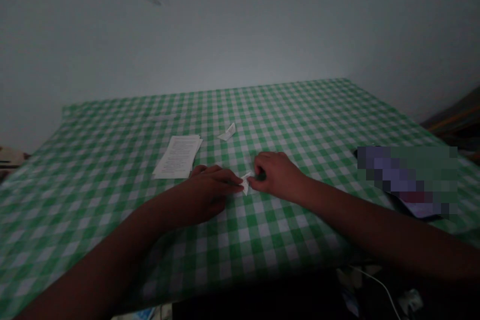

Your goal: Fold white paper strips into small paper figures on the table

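A small folded piece of white paper point(245, 184) lies on the checked tablecloth between my hands. My left hand point(210, 187) is closed, its fingertips pressing the paper's left side against the cloth. From the right, my right hand point(277, 175) has its fingers curled and its thumb tip at the paper's edge. Beyond my left hand rests a stack of printed paper sheets point(177, 156), slightly fanned. Farther back, a second folded paper piece point(227, 132) sits apart from both hands, with one pointed end raised.
The green-and-white tablecloth point(300, 110) covers the table up to a pale wall point(240, 25). At the right, a dark-edged device point(420, 210) lies beside my right forearm, mostly blurred out. A white cable point(382, 287) hangs below the front edge.
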{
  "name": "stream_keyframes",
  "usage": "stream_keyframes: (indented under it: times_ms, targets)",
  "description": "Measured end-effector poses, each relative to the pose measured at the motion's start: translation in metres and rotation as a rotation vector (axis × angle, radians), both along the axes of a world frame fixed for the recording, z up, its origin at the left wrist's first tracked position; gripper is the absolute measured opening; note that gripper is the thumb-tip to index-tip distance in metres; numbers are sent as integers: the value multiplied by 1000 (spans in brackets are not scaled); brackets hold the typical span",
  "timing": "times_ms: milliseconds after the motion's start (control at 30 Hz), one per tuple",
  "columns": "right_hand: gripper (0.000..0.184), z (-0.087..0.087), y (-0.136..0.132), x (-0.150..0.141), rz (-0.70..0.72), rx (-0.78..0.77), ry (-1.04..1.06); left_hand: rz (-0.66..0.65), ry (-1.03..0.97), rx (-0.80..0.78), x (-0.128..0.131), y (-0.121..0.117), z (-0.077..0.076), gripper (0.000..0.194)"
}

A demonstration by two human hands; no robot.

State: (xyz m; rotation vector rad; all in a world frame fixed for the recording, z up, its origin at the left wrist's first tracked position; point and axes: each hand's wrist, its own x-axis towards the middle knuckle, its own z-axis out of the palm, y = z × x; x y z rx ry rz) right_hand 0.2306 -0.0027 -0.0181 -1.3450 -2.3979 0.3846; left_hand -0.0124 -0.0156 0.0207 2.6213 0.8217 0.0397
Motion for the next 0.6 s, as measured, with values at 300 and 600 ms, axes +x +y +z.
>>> stream_keyframes:
  times_ms: [300, 600]
  targets:
    - [27, 1, 13, -2, -114, 4, 6, 6, -32, 23, 2, -2, 2, 53]
    - [9, 6, 8, 5, 28, 9, 39, 68, -162, 87, 18, 0, -17, 14]
